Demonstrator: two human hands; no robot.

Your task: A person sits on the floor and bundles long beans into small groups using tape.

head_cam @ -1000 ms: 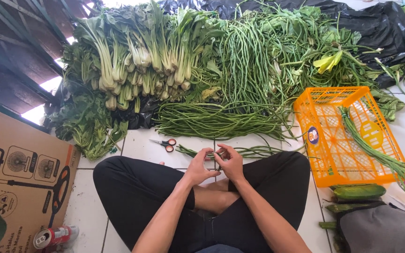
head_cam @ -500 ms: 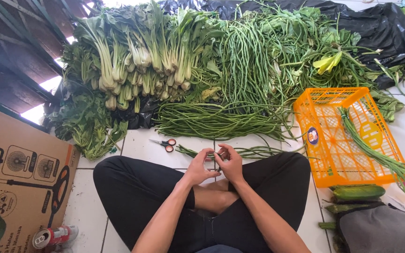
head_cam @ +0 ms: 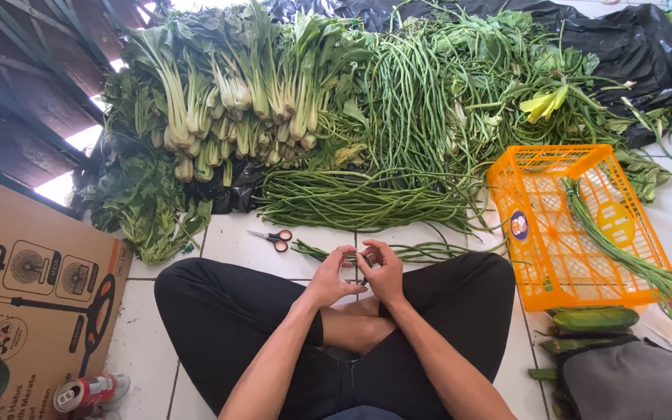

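Seated on the tiled floor, hands working a few long beans in front of crossed legs.

The left hand (head_cam: 330, 278) and right hand (head_cam: 383, 272) meet over the small bunch of beans (head_cam: 406, 251) lying on the floor (head_cam: 231, 247) just ahead; fingers are curled and pinched close together, seemingly on something thin, though what they grip is too small to tell. The step looks like tying or sorting a bunch. Scissors (head_cam: 271, 238) lie near the left hand, an orange crate (head_cam: 555, 257) to the right.
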